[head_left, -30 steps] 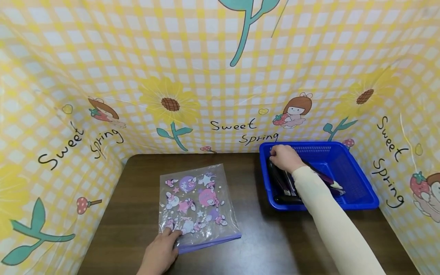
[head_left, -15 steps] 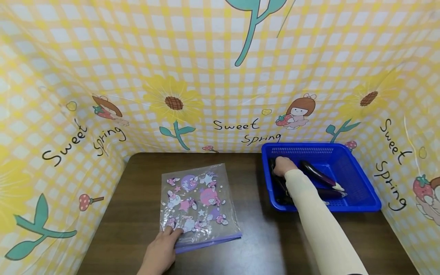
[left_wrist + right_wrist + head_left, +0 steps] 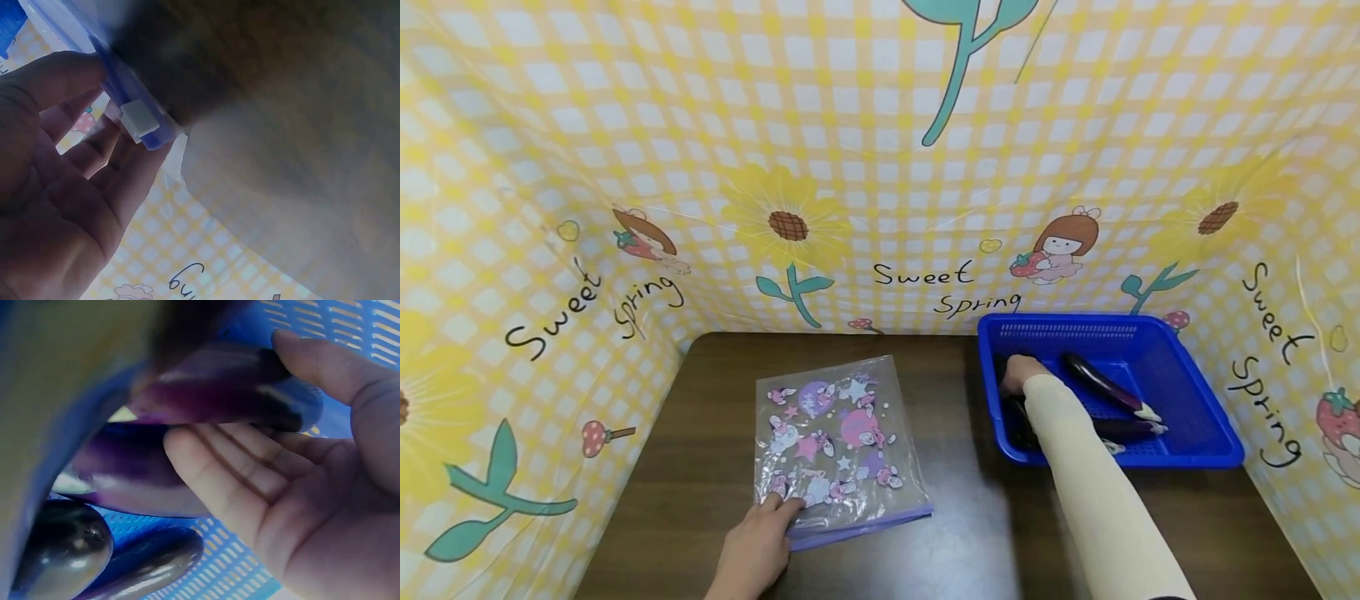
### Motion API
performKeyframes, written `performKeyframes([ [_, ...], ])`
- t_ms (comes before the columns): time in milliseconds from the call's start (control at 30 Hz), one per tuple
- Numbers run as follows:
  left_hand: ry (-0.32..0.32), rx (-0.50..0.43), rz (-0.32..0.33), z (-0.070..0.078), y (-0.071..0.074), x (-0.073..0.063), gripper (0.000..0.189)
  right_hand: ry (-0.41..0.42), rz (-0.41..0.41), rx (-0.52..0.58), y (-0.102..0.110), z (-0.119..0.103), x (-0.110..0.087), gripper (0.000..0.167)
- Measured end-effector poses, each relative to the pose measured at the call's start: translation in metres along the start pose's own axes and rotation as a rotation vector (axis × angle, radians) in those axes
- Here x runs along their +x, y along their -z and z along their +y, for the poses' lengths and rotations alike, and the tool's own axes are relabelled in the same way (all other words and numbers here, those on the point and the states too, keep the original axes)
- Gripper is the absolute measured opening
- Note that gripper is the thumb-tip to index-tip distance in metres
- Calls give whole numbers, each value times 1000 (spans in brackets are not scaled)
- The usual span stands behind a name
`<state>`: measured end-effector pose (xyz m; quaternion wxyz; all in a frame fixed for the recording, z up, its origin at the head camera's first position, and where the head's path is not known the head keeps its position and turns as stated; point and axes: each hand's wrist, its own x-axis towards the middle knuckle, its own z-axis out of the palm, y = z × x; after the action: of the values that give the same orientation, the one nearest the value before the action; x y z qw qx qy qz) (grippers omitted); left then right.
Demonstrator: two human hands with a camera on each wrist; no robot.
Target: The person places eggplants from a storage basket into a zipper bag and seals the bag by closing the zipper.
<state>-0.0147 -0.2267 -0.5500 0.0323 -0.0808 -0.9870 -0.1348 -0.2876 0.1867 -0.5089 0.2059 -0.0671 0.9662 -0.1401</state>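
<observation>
My left hand (image 3: 752, 542) pinches the purple zip edge of a clear printed bag (image 3: 835, 442) that lies flat on the table. A white slider (image 3: 139, 117) sits at the zip's end beside the fingers in the left wrist view. Inside a blue basket (image 3: 1201, 385), my right hand (image 3: 1024, 372) is down at the left side. The right wrist view shows its thumb and fingers on either side of a dark purple eggplant (image 3: 212, 394). Another eggplant (image 3: 140, 478) lies just below. In the head view, hand and sleeve cover part of the basket's contents.
More eggplants lie in the basket, one with a pale stem end (image 3: 1105, 385) towards its middle. The brown table (image 3: 955, 417) shows between bag and basket. Yellow checked cloth (image 3: 880, 192) stands behind and on both sides.
My right hand has moved lower and nearer in the basket's left side, uncovering eggplants to its right. The left hand stays on the bag. The whole head view has shifted slightly.
</observation>
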Motion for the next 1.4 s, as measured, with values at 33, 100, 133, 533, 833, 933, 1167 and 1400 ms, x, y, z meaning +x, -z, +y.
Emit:
performKeyframes([
  [33, 0, 0, -1, 0, 0, 0, 46, 6, -4, 2, 0, 1, -1, 36],
  [100, -1, -5, -4, 1, 0, 0, 44, 6, -7, 10, -1, 3, -3, 38],
  [133, -1, -9, -1, 1, 0, 0, 42, 4, -1, 14, -1, 4, -4, 38],
  [533, 0, -23, 80, 3, -7, 2, 26, -35, 94, 52, 20, -3, -19, 19],
  [833, -27, -67, 98, 1, -4, 9, 29, -19, 158, 40, 33, -15, -33, 19],
  [933, -12, -92, 68, 0, -1, 11, 30, -15, 169, 41, 39, -22, -41, 21],
  [1167, 50, -93, 52, 3, 2, 18, 27, -18, 222, 35, 56, -30, -59, 26],
  [1400, 68, -107, 170, 6, 1, 25, 32, -16, 255, 42, 65, -34, -82, 32],
])
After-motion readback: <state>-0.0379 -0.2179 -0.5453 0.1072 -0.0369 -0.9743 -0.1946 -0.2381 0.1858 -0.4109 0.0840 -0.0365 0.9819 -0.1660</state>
